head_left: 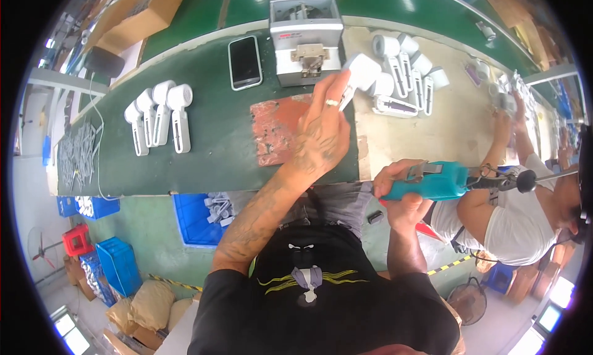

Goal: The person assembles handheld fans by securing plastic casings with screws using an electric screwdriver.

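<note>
My left hand [324, 123] reaches over the bench, its fingers closed on a white round-headed plastic unit [363, 70] with a slim handle. Just beyond it lie several like units [396, 62], some overlapping. In my right hand [404, 197] is a teal electric screwdriver [432, 183], held level at the bench's front edge; its cord end points right. Below my left hand is a worn reddish-brown mat [272, 133]. Another row of white units [162, 111] rests on the green bench top to the left.
A grey screw-feeder machine [306, 43] stands at the back, a phone [245, 63] beside it. Loose grey parts [77, 154] are heaped far left. Under the bench is a blue bin [194, 222] of parts. A co-worker in a white shirt [519, 225] handles parts at the right.
</note>
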Tool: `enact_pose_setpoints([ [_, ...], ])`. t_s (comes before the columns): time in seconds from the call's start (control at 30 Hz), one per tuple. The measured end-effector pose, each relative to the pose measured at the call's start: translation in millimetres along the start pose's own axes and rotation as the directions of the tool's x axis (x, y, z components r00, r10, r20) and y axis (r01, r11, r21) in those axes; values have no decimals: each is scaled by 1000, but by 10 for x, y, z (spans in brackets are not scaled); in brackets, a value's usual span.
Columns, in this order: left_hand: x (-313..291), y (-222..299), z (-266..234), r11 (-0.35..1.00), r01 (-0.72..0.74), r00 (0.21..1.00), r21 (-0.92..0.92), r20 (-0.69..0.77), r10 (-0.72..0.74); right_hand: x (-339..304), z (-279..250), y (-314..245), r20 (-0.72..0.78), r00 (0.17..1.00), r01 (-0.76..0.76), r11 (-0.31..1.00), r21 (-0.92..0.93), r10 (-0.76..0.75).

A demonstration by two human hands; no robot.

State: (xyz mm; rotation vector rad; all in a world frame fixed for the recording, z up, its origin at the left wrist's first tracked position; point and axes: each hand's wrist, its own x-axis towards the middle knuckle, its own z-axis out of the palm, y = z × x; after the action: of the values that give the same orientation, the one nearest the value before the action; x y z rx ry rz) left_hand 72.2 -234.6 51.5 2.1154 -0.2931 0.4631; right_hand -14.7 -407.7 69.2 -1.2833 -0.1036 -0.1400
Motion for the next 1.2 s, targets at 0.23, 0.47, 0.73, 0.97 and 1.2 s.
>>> enact_pose_setpoints([
  [0.23, -340, -319, -536, 999, -1, 975, 37, 222, -7, 189, 194, 53, 90, 992, 91, 993, -81, -83],
  [0.47, -330, -495, -400, 982, -49, 992, 184, 123, 26, 567, 502, 48, 108, 988, 114, 993, -22, -111],
  [0.73, -66, -711, -668, 986, -91, 967, 137, 249, 54, 1438, 960, 234, 79, 945, 327, 931, -163, -318],
  [0.97, -92, -808, -620, 961, -220, 957, 170, 227, 179, 1979, 1292, 531, 157, 885, 462, 869, -178, -438],
  [1.2, -67, -830, -631, 963, -194, 958, 187, 248, 145, 2007, 1238, 615, 210, 905, 418, 867, -270, -371],
])
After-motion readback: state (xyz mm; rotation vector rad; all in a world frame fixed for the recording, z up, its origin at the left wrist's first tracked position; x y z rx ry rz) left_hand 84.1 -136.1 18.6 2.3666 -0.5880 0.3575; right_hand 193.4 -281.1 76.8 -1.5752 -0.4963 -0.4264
